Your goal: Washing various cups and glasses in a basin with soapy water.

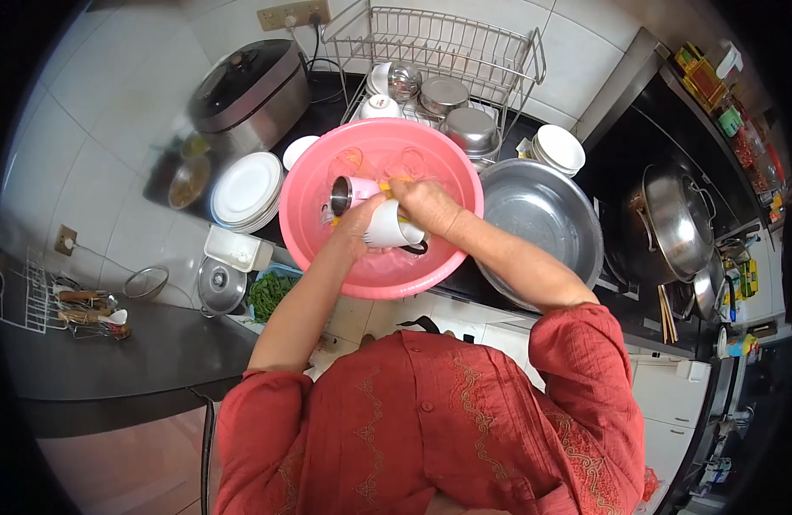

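A white mug (pixel 384 226) with a black handle is held on its side over a pink plastic basin (pixel 380 283). My left hand (pixel 357 225) grips the mug from the left and below. My right hand (pixel 428 205) is at the mug's upper right side, its fingers on something yellow that is mostly hidden, so what it is cannot be told. Just beyond the mug lies a pink cup (pixel 357 192) with a steel inside, its mouth facing left. Clear glasses (pixel 405 164) rest in the far part of the basin.
A metal basin (pixel 537 212) adjoins on the right. Stacked white plates (pixel 247 190) and a rice cooker (pixel 251 93) stand left. Behind is a wire dish rack (pixel 447 38) with bowls; a lidded steel pot (pixel 676 222) is far right.
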Demonstrator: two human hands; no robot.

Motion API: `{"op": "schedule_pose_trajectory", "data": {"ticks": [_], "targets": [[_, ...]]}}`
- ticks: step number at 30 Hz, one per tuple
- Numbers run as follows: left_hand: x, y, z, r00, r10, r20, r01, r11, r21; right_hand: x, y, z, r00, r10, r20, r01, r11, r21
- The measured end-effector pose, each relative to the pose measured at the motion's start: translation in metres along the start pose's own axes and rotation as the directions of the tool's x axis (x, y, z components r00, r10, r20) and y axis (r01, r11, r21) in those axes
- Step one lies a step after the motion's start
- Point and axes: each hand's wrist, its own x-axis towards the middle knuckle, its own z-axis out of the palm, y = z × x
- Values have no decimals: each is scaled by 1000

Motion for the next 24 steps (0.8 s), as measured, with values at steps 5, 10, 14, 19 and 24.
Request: {"op": "schedule_pose_trajectory", "data": {"ticks": [5, 10, 14, 19, 24], "targets": [[0, -5, -10, 946, -190, 262, 196, 981, 1, 12, -10, -25, 826, -561, 61, 556, 792, -251], [-8, 4, -6, 950, -78, 303, 86, 996, -15, 5, 1, -24, 929, -342, 143, 345, 939, 6], [-20, 1, 1, 1000, 22, 22, -20, 998, -57, -11, 16, -3, 987, -101, 129, 70, 972, 224], [-24, -5, 4, 998, 56, -40, -64, 964, -258, -26, 43, 4, 903, 275, 329, -429, 601, 675], [-32, -6, 14, 970, 130, -208, -162, 976, -146, -5, -1, -36, 878, 463, -121, -375, 823, 428]]}}
